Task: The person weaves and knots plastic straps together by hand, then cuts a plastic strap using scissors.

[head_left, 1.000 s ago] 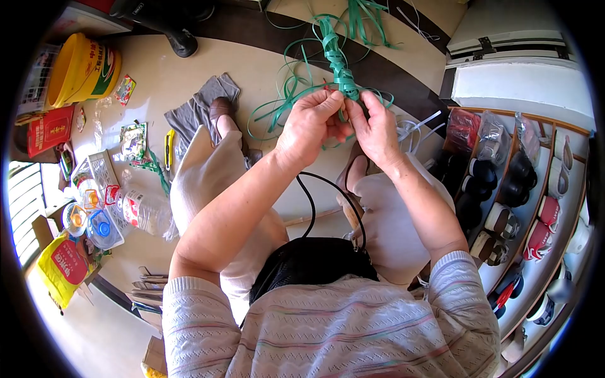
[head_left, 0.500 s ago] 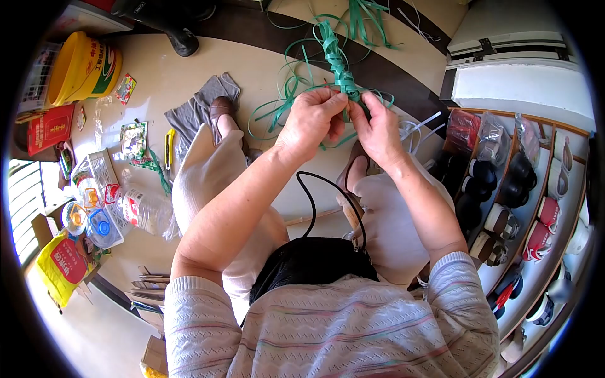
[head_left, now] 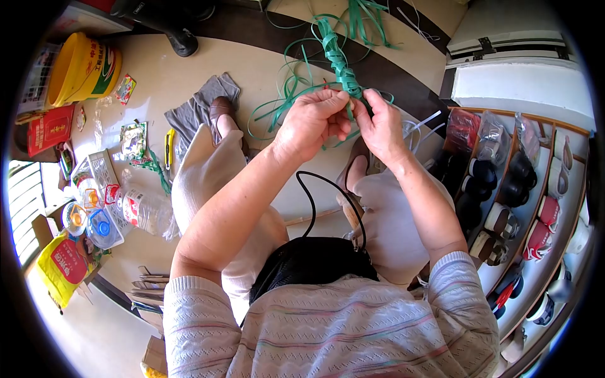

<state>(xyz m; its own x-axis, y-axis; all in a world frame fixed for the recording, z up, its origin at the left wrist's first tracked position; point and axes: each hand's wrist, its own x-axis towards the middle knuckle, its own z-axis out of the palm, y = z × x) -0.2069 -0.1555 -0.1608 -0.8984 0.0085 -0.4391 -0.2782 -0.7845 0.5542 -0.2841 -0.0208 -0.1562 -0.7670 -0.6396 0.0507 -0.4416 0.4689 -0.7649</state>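
A braided length of green plastic strapping point(head_left: 335, 53) stretches away from my hands toward the top of the view. My left hand point(head_left: 313, 120) pinches its near end with thumb and forefinger, the other fingers curled. Right beside it, my right hand point(head_left: 381, 126) is closed on the same end, thumb and fingers pressed together. Loose green strips point(head_left: 287, 94) loop out to the left of the braid and behind my hands. The exact strip between my fingertips is partly hidden.
More green strips point(head_left: 368, 22) lie on the floor ahead. At left are a yellow bucket point(head_left: 85, 68), a yellow cutter point(head_left: 169, 148), a grey cloth point(head_left: 201, 104) and plastic bottles point(head_left: 142, 209). A shoe rack point(head_left: 535, 236) stands at right, and black boots point(head_left: 179, 39) are at the back.
My right hand has turned slightly and shifted a little to the right. The near part of the braid has rotated and moved slightly with the hands, which still hold its end.
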